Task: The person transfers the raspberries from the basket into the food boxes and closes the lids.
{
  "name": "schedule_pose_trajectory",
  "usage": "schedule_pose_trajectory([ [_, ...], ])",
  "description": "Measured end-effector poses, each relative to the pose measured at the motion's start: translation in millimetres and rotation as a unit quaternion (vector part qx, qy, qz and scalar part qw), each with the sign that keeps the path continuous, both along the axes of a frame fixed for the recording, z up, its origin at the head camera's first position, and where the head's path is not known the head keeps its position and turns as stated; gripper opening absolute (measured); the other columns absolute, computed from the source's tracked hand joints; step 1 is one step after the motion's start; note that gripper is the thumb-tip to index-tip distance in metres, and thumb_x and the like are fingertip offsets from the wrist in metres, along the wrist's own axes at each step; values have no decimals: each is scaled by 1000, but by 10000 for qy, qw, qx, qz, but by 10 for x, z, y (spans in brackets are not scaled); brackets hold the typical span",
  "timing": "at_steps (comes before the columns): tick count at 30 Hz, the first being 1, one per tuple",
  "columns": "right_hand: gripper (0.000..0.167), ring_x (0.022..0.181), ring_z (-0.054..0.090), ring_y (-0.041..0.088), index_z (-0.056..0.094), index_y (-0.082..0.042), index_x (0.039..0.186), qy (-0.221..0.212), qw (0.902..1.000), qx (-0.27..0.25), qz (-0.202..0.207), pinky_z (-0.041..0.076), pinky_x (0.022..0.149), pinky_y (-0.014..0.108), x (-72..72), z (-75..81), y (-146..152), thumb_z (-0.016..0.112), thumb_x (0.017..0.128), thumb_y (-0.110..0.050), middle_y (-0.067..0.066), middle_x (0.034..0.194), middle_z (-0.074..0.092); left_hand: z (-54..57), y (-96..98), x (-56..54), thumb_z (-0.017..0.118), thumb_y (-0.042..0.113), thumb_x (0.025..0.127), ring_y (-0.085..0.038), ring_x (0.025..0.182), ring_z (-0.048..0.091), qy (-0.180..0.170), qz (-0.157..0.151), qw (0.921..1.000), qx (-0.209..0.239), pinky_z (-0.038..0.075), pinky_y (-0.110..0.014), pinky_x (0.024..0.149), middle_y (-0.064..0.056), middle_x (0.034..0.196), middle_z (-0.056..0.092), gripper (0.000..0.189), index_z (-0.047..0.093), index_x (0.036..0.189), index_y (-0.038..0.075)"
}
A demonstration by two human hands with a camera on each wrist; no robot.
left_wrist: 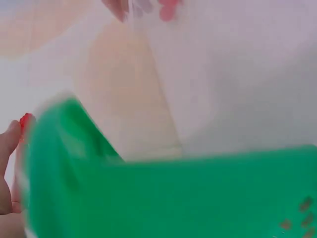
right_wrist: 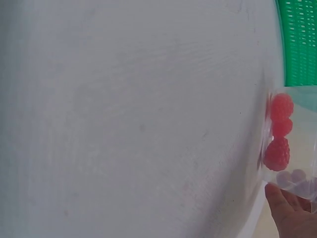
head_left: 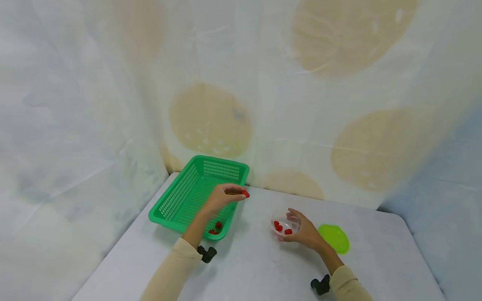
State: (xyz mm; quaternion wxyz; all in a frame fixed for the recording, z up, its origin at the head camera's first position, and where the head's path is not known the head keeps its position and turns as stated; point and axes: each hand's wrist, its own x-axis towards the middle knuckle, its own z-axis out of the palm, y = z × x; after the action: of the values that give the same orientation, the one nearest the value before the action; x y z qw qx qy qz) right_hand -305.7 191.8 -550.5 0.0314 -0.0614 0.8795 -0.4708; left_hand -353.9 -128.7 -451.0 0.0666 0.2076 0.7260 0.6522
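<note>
My left hand (head_left: pixel 221 200) pinches a red raspberry (head_left: pixel 245 194) at its fingertips, over the right rim of the green basket (head_left: pixel 180 195). A few raspberries (head_left: pixel 218 225) lie in the basket's near right corner. My right hand (head_left: pixel 306 232) grips a clear plastic container (right_wrist: pixel 303 141) from its right side, fingers and thumb around the wall. Inside it are several raspberries (right_wrist: pixel 277 154); the right wrist view also shows pale purple round shapes (right_wrist: pixel 297 176) near its base. In the left wrist view the basket is blurred and covers part of the left hand (left_wrist: pixel 7 148).
A lime-green lid (head_left: pixel 334 238) lies on the white table (head_left: pixel 263 267), just right of my right hand. Behind the table hangs a pale curtain (head_left: pixel 278 125) with tan round patterns, close to the basket's far side.
</note>
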Motion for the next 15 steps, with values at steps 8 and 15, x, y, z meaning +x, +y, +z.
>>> schedule_pose_trajectory([
  [8, 108, 132, 44, 31, 35, -17, 150, -55, 10000, -23, -41, 50, 92, 54, -5, -12, -16, 93, 61, -37, 8, 141, 51, 79, 404, 93, 79, 16, 84, -20, 93, 69, 452, 48, 9989, -149, 57, -33, 83, -4, 102, 72, 27, 74, 109, 8],
  [15, 108, 133, 43, 32, 34, -17, 151, -49, 10000, 19, -55, 47, 95, 56, -7, -4, -1, 92, 62, -38, 8, 141, 51, -128, 711, 103, 78, 12, 84, -14, 95, 68, 908, 376, 9950, -157, 57, -28, 79, -1, 103, 72, 22, 75, 106, 8],
])
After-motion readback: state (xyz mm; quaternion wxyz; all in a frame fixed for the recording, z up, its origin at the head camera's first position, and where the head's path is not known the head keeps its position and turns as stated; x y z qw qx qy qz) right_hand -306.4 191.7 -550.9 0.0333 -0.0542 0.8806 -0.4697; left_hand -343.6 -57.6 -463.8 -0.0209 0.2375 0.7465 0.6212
